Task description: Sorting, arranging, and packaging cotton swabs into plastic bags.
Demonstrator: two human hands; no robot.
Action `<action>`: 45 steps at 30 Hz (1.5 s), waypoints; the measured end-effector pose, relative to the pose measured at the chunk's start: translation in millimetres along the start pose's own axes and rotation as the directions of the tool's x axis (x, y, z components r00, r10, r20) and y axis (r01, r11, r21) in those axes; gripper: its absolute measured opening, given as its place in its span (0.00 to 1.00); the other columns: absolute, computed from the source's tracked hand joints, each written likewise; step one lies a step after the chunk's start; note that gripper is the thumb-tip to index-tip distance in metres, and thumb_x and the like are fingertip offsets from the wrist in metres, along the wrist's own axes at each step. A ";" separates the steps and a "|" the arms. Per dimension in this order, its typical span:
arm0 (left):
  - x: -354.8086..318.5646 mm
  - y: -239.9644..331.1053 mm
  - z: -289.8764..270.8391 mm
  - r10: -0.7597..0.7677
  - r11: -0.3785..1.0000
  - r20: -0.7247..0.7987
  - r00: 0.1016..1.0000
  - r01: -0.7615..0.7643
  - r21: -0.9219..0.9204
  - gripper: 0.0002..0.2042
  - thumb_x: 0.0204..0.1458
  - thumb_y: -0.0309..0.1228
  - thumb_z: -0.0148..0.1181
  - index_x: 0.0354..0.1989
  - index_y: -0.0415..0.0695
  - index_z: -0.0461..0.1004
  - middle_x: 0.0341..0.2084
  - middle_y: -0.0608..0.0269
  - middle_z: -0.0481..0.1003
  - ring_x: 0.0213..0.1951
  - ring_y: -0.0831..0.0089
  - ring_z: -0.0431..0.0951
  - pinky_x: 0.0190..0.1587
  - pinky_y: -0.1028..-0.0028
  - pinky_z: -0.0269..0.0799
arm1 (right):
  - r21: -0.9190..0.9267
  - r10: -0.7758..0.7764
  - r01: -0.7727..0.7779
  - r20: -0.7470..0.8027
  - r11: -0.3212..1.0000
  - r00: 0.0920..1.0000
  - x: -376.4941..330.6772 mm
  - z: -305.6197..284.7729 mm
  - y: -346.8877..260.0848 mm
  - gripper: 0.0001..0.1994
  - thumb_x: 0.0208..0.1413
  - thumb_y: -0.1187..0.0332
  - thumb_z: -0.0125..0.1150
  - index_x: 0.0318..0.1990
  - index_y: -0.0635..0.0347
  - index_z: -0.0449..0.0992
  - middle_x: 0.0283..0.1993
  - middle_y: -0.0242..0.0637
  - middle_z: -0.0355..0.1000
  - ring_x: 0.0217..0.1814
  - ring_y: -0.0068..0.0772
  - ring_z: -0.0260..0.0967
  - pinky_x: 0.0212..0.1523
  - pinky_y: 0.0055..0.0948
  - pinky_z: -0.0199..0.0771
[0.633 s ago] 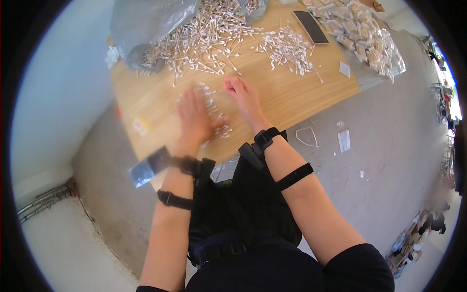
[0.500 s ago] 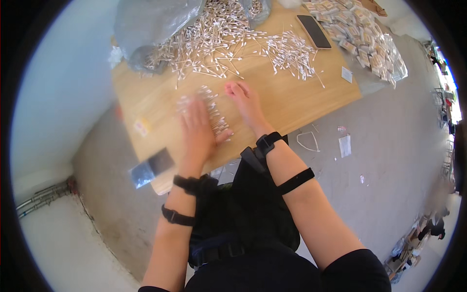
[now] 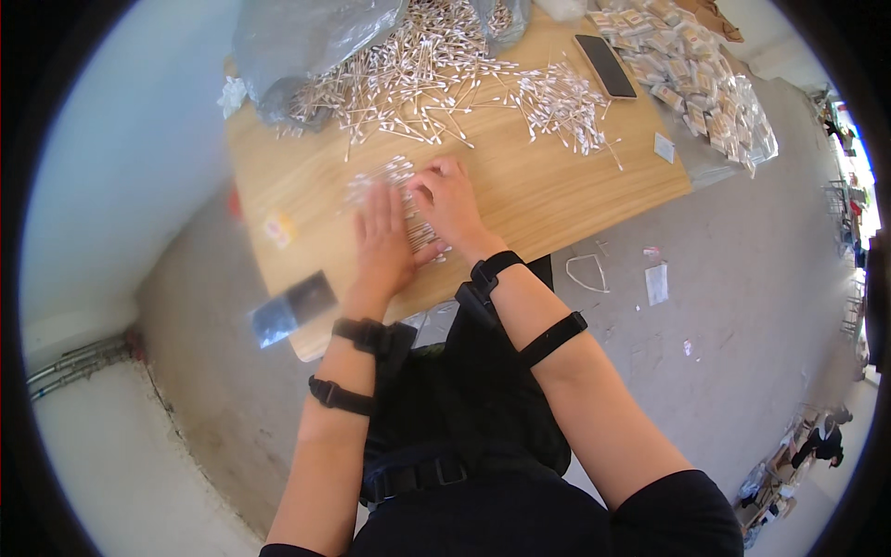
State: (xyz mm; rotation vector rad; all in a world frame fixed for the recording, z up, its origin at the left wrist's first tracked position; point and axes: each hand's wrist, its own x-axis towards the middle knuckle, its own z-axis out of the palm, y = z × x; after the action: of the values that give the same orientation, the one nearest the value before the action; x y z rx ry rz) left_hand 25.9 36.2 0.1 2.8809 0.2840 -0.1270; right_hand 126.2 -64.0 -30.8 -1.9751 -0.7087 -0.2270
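A row of cotton swabs [image 3: 423, 232] lies side by side on the wooden table in front of me. Over its left part my left hand [image 3: 383, 249] rests flat, fingers stretched out and thumb spread toward the near end of the row. My right hand [image 3: 449, 202] is at the row's right edge, its fingers curled and the thumb and fingertips drawn together; whatever they hold is hidden. Beyond both hands, a big loose heap of cotton swabs [image 3: 408, 79] spills from a clear plastic bag [image 3: 302, 32]. To its right sits a smaller pile of cotton swabs [image 3: 564, 104].
A phone [image 3: 605, 66] lies at the far right, beside a mound of small packets [image 3: 696, 79] on plastic. A small pale card [image 3: 664, 147] is near the right edge. At left are a yellow-and-white item [image 3: 279, 229] and a dark, shiny flat packet [image 3: 295, 309] overhanging the table edge.
My right hand has moved slightly left, onto the edge of the swab row beside my left hand. My left hand stays flat on the row. The view has shifted a little.
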 end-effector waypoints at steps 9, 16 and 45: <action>3.2 -3.5 -6.8 0.042 0.999 0.017 0.999 -0.042 0.027 0.53 0.43 0.63 0.56 0.69 0.40 0.41 0.70 0.51 0.38 0.71 0.56 0.34 0.67 0.48 0.30 | -0.082 0.094 -0.103 -0.110 0.991 0.989 7.8 9.4 -9.1 0.03 0.43 0.73 0.62 0.27 0.57 0.75 0.36 0.38 0.67 0.42 0.45 0.64 0.43 0.39 0.67; -5.7 -19.2 -21.0 -0.054 0.989 -0.146 0.988 0.032 -0.147 0.55 0.38 0.63 0.61 0.68 0.40 0.42 0.67 0.38 0.40 0.69 0.46 0.37 0.66 0.45 0.30 | 0.373 0.382 -0.321 -0.100 0.870 0.919 13.9 -3.3 -5.3 0.08 0.53 0.71 0.58 0.39 0.61 0.74 0.41 0.42 0.66 0.45 0.41 0.65 0.46 0.34 0.66; 16.4 -11.3 -12.7 -0.049 0.990 -0.149 0.988 0.028 -0.137 0.63 0.24 0.63 0.69 0.66 0.34 0.46 0.67 0.46 0.47 0.70 0.55 0.42 0.68 0.53 0.36 | 0.731 0.361 -0.484 0.338 0.482 0.869 41.9 21.4 12.6 0.29 0.67 0.52 0.31 0.63 0.70 0.54 0.65 0.48 0.54 0.69 0.39 0.48 0.71 0.35 0.43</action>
State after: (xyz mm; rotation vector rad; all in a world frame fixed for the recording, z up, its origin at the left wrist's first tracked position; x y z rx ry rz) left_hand 40.5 53.0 7.9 2.7554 0.3618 0.1022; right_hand 164.5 -33.9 -32.4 -1.2004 -0.2712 0.4901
